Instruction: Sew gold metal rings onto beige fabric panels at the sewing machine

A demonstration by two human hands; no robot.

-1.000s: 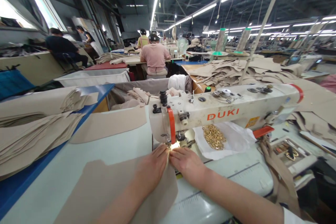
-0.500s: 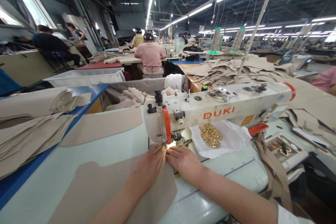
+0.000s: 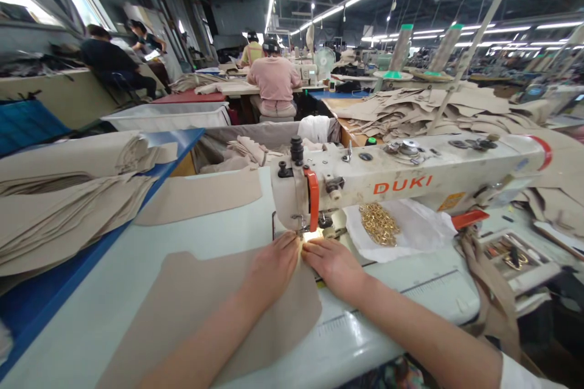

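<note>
A light-coloured sewing machine (image 3: 438,167) marked DUKI stands before me, its needle area lit by a small lamp. Under it, one end of a beige fabric piece (image 3: 191,292) runs in, while the rest lies flat on the machine table. My left hand (image 3: 275,264) is closed at the fabric's edge, just left of the presser foot. Close beside it, my right hand (image 3: 335,264) has its fingers bunched on the same edge, at the right of the needle. My fingers hide the fingertips' hold and the stitch line.
Gold metal rings (image 3: 378,225) lie on a white cloth (image 3: 417,231) behind my right hand. A parts tray (image 3: 529,258) sits at right. Fabric stacks (image 3: 59,219) rest on the blue table (image 3: 109,234) at left. Another beige panel (image 3: 201,194) lies beyond. People work farther back.
The view has shifted, so the machine and both hands appear farther right and slightly higher. Both hands stay at the needle on the fabric; no grip visibly changes.
</note>
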